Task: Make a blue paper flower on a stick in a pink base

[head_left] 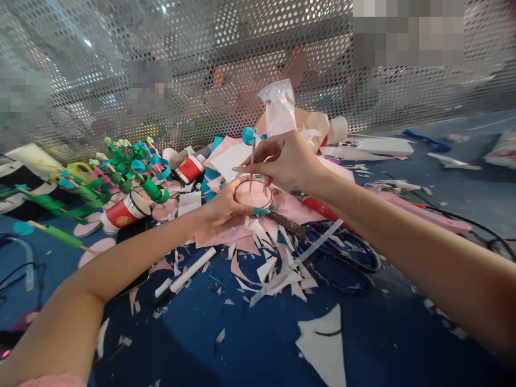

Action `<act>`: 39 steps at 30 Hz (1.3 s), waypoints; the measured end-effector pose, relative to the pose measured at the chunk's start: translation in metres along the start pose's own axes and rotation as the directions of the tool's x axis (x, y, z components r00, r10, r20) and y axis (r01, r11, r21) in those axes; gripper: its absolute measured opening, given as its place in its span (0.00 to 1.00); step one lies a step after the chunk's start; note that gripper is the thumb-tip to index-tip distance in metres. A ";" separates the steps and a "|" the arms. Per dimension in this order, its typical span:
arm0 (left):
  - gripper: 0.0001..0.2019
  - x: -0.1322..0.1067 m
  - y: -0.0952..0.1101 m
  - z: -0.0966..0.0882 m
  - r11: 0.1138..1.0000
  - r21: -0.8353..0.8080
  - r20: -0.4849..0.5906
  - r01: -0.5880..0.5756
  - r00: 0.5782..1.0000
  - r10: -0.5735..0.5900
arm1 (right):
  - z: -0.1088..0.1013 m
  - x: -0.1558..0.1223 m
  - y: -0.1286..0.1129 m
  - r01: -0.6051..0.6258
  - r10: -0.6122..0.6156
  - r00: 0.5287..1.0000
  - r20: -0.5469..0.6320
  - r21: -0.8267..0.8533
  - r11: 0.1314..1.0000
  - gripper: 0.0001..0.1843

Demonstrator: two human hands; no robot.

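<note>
Upright stick [251,185] meets pink disc [258,199]

The left hand [226,203] curls round the disc's rim; the right hand [289,161], the nearer one to the stick, pinches it below its blue tip [249,136]. The stick's long axis runs nearly vertical, its foot about mid-disc. One stick, one disc are held. Leftward on the worktop [250,344] lie two red cups [123,212], one white marker [193,270] and green stems [153,188], too tangled to count.

Glare thru mesh [242,37], upper L; shadow low ctr; R edge blurry.
</note>
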State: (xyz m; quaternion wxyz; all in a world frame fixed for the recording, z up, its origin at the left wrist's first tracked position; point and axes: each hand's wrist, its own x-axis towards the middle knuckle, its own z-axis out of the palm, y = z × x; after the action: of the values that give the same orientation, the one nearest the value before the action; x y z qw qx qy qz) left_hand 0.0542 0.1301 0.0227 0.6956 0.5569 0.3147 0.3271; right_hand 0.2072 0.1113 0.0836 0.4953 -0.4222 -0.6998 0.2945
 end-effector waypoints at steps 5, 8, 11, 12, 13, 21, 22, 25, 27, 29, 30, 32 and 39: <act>0.40 0.001 -0.001 -0.001 1.000 -0.010 0.018 -0.022 1.000 0.022 | 0.000 0.000 -0.001 -0.009 0.007 0.999 -0.037 -0.047 0.999 0.15; 0.42 0.000 -0.002 -0.001 1.000 0.012 0.003 -0.018 1.000 0.018 | -0.001 0.001 -0.001 0.036 -0.039 0.998 -0.040 -0.083 0.996 0.15; 0.42 0.000 -0.002 -0.001 1.000 0.028 -0.001 -0.009 1.000 0.009 | -0.001 0.002 -0.002 0.029 -0.031 0.999 -0.020 -0.117 0.993 0.14; 0.42 0.000 -0.002 -0.001 1.000 0.030 0.000 -0.009 1.000 0.009 | -0.002 0.003 -0.003 0.017 -0.019 1.000 -0.015 -0.124 0.992 0.13; 0.42 0.000 -0.002 -0.001 0.999 0.034 0.002 -0.013 1.000 0.013 | -0.002 0.003 -0.003 0.007 -0.009 1.000 -0.013 -0.130 0.991 0.12; 0.44 0.000 -0.003 -0.001 1.000 0.019 0.004 0.001 1.000 -0.001 | -0.005 0.001 -0.003 0.029 -0.024 0.999 0.032 -0.158 0.987 0.13; 0.44 0.000 -0.002 -0.001 1.000 0.020 -0.002 0.011 1.000 -0.011 | -0.005 0.001 -0.003 0.031 -0.025 0.999 0.039 -0.156 0.987 0.13; 0.44 0.000 -0.001 -0.001 1.000 0.024 0.000 0.019 1.000 -0.019 | -0.005 0.001 -0.005 0.014 -0.008 0.999 0.042 -0.144 0.989 0.12; 0.43 0.000 -0.001 0.000 0.999 0.024 0.005 0.021 1.000 -0.021 | -0.005 0.001 -0.005 0.000 0.006 0.999 0.040 -0.143 0.990 0.13; 0.43 -0.001 0.000 0.000 0.999 0.027 0.001 0.031 1.000 -0.031 | -0.005 0.001 -0.004 -0.003 0.010 0.999 0.046 -0.144 0.990 0.13; 0.42 -0.001 0.001 0.001 0.999 0.029 0.000 0.038 0.999 -0.038 | -0.005 0.002 -0.004 -0.001 0.008 0.999 0.051 -0.148 0.989 0.14; 0.42 -0.002 0.002 0.001 0.998 0.028 -0.002 0.048 0.999 -0.047 | -0.005 0.002 -0.003 0.008 0.001 0.998 0.059 -0.166 0.986 0.15; 0.43 -0.002 0.001 0.000 0.998 0.023 0.010 0.060 0.998 -0.060 | -0.003 0.001 -0.006 -0.013 0.025 0.998 0.054 -0.206 0.979 0.17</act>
State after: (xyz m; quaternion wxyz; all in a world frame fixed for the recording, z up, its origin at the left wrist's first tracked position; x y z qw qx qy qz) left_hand 0.0526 0.1284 0.0234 0.7004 0.5567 0.3313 0.2995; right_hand 0.2087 0.1095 0.0898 0.4261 -0.4693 -0.7361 0.2374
